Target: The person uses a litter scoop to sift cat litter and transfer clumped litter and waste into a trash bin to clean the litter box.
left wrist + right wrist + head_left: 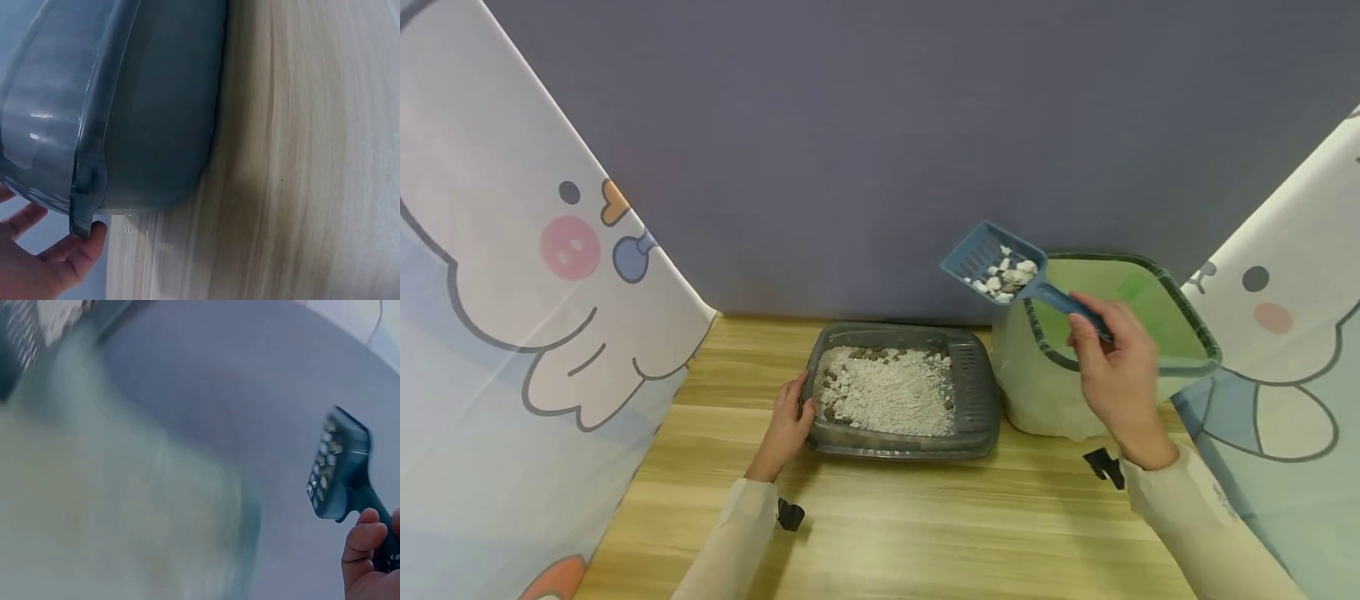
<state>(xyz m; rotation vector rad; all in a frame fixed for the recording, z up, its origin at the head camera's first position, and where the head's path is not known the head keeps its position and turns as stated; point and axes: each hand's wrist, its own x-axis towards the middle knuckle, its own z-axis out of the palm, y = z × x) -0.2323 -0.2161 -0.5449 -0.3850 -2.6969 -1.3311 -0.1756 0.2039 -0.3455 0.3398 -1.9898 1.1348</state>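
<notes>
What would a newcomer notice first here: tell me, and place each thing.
First, probably the blue scoop, held up near the bin by the fingers of the right hand and carrying pale and brown clumps. Next, the dark tray of pale granules mid-scene, with the left hand at its left edge. Large cartoon figures at both sides also catch the eye.

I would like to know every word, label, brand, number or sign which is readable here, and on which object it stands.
None can be read.
Right sleeve: faint marks, too small to tell if they are letters.
Scoop handle: pale specks in the right wrist view, too small to identify.
Tray, bin: no lettering visible.
Printed side sheets: cartoon drawings only.
</notes>
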